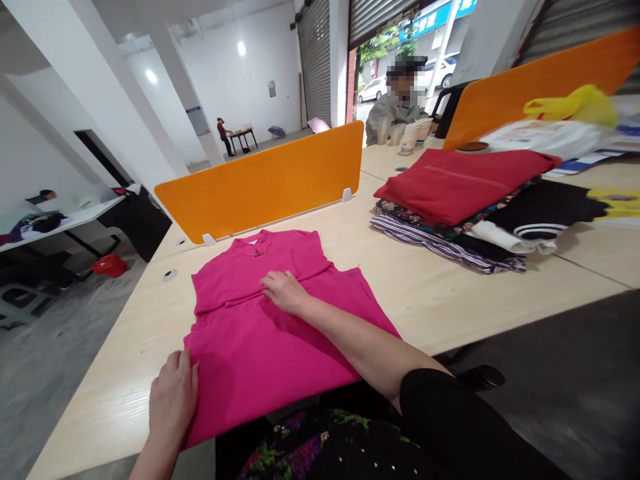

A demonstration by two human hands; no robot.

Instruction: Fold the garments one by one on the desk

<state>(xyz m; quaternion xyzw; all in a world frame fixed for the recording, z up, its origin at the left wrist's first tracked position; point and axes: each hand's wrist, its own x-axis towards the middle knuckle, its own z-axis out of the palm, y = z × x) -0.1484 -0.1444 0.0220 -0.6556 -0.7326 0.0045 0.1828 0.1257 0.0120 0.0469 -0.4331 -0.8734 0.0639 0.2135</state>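
A bright pink shirt (pixel 270 360) lies spread over the table, its collar with a small label at the far end and its lower part overhanging the near edge. Creases and a fold run across its middle. My left hand (pixel 173 393) is at the shirt's left edge, with fingers bent over the cloth and gripping it. Resting on the middle of the shirt, my right hand (pixel 285 291) has its fingers loosely bent, their tips on the cloth beside the fold. What lies under that palm is hidden.
An orange divider (pixel 265 183) stands beyond the shirt. To the right, a pile of folded clothes has a red garment (pixel 465 183) on top. Paper cups (pixel 410 137) and plastic bags (pixel 555 133) are behind it. A person (pixel 395 110) sits across the table (pixel 125 373).
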